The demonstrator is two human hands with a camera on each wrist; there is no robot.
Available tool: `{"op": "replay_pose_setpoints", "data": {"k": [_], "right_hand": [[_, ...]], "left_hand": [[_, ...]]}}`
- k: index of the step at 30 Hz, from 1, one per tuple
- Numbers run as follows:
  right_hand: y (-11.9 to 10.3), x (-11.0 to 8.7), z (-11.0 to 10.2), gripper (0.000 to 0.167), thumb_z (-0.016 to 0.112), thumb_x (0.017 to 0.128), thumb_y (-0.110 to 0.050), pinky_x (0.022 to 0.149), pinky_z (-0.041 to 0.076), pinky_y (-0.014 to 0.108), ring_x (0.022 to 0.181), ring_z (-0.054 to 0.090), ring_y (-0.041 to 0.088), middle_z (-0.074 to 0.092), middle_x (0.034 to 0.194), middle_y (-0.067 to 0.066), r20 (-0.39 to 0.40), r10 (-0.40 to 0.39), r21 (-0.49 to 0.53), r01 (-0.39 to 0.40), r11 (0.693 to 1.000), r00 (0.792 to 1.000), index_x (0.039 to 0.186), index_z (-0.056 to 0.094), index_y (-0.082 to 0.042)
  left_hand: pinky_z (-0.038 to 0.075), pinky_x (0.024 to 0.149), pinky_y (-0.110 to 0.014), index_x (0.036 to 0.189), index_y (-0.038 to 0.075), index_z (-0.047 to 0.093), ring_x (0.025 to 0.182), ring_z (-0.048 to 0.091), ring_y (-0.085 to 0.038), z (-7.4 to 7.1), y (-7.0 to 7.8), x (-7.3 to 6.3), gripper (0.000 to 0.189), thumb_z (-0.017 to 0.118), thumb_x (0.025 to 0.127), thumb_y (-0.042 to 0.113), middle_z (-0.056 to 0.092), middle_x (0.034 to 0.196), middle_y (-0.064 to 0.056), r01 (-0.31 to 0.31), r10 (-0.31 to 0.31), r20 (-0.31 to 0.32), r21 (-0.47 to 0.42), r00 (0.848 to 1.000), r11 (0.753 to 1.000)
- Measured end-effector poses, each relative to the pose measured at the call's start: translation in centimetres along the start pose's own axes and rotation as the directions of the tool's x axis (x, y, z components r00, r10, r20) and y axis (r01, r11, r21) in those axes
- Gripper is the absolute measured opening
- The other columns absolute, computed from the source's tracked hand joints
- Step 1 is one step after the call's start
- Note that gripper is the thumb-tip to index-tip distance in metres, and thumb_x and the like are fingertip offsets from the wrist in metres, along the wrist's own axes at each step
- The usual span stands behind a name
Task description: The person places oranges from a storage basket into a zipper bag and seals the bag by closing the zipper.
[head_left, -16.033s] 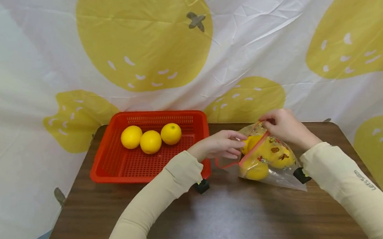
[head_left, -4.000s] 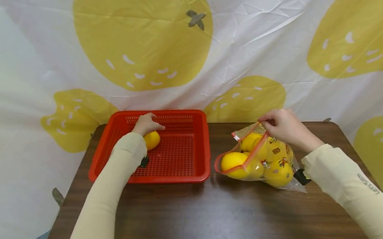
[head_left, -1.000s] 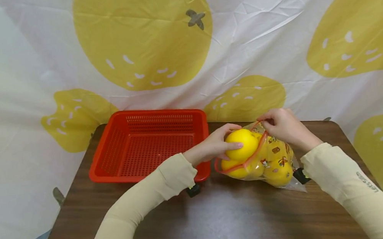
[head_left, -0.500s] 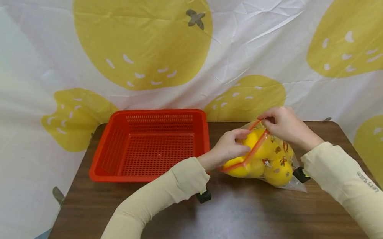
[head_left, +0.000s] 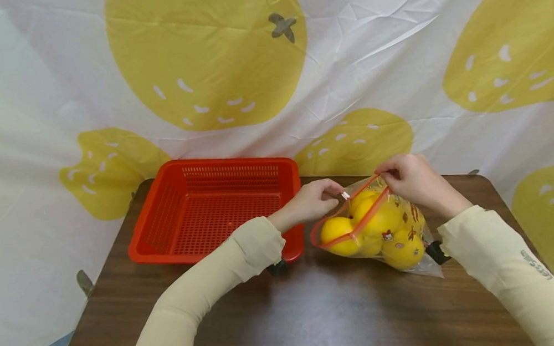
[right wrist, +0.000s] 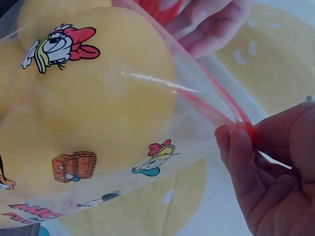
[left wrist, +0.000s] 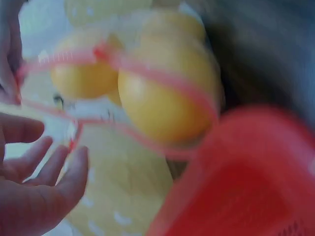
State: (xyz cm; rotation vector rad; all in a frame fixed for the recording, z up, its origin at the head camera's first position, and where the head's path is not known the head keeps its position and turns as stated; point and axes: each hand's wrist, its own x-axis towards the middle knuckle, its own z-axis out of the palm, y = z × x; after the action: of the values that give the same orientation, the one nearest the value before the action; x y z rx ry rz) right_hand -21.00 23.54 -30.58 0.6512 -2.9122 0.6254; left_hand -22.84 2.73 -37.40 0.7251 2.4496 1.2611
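Observation:
A clear slider zip bag (head_left: 430, 268) with red edging and cartoon prints lies on the table, bulging with several round yellow fruits (head_left: 339, 233) that look like oranges. My right hand (head_left: 415, 179) pinches the top corner of its mouth between thumb and fingers, as the right wrist view shows up close (right wrist: 275, 172). The mouth gapes to the left. Just left of it is my left hand (head_left: 310, 200), fingers loosely bent and holding nothing, close to the white slider (head_left: 345, 195). In the blurred left wrist view its fingertips (left wrist: 74, 169) come near the slider; contact is unclear.
A red perforated plastic basket (head_left: 287, 175) stands on the brown wooden table (head_left: 321, 324), left of the bag, with no fruit in it. Behind the table hangs a white cloth (head_left: 368, 30) printed with large yellow fruits.
Three fruits have gone from the basket since the earliest frame. My left hand carried the last into the bag, let go and drew back left. My right hand kept its pinch.

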Motion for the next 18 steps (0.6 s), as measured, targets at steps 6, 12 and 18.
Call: {"op": "replay_pose_setpoints", "data": {"k": [6, 12, 18], "right_hand": [[-0.6, -0.4, -0.3, 0.021, 0.048, 0.084, 0.002, 0.048, 0.037, 0.028, 0.047, 0.041, 0.013, 0.065, 0.086, 0.019, 0.016, -0.027, -0.061, 0.028, 0.998, 0.999, 0.09, 0.068, 0.003], [-1.4, -1.1, -0.9, 0.021, 0.049, 0.084, 0.005, 0.046, 0.036, 0.027, 0.048, 0.041, 0.014, 0.066, 0.088, 0.019, 0.023, -0.036, -0.034, 0.036, 0.999, 0.999, 0.09, 0.069, 0.002], [-0.9, -1.3, -1.7, 0.021, 0.051, 0.081, 0.008, 0.047, 0.035, 0.025, 0.052, 0.043, 0.014, 0.067, 0.085, 0.017, -0.057, -0.09, -0.043, 0.088, 0.995, 0.994, 0.088, 0.07, 0.0]], "left_hand": [[0.04, 0.095, -0.028, 0.126, 0.004, 0.051, 0.116, 0.049, -0.02, -0.1, -0.6, 0.9, 0.038, 0.053, 0.088, 0.004, 0.052, 0.127, -0.009, -0.118, 0.1, 0.076, 0.284, 0.992, 0.951], [0.044, 0.082, -0.02, 0.109, 0.009, 0.066, 0.096, 0.059, -0.013, 0.5, -0.7, 1.3, 0.025, 0.058, 0.086, 0.003, 0.064, 0.109, -0.003, -0.294, 0.28, 0.096, 0.392, 0.955, 0.872], [0.047, 0.074, -0.019, 0.088, 0.015, 0.071, 0.078, 0.06, -0.008, 0.4, -0.5, 0.4, 0.009, 0.062, 0.086, 0.018, 0.067, 0.086, 0.004, -0.478, 0.51, 0.097, 0.531, 0.854, 0.7]]}}
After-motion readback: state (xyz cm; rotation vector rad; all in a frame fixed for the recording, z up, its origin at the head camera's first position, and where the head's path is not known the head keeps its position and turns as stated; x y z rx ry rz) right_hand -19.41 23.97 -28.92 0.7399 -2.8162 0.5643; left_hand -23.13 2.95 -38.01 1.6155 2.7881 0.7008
